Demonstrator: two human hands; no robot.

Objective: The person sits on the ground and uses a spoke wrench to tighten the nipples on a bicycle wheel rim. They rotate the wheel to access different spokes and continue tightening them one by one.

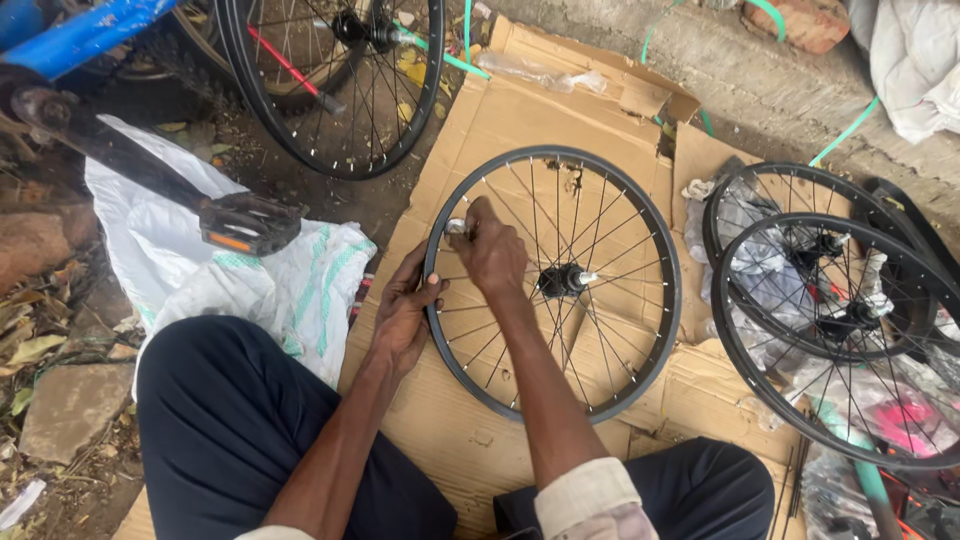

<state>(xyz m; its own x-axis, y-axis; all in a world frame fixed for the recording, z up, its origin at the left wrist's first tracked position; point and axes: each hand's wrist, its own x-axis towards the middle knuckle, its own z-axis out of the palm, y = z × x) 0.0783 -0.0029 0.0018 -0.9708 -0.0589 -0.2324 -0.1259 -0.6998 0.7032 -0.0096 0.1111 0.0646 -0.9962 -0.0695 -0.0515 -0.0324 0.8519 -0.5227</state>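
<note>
While both hands, left point(405, 310) and right point(490, 250), grip the rim point(655, 300) (cardboard point(520, 115) beneath), stacked wheels point(830, 310) crowd rightward.

Black rims on tan cardboard

The wheel rim point(655, 270) is black with thin silver spokes point(610, 235), lying on plain tan cardboard point(520, 110). The sack point(290, 280) is white with green stripes, the bicycle frame point(85, 35) bright blue, the trousers point(230, 420) dark navy.

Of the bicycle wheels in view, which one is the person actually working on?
The wheel lying flat on the cardboard: the left hand grips its rim and the right hand holds a small silver tool there. The others lie untouched.
</note>
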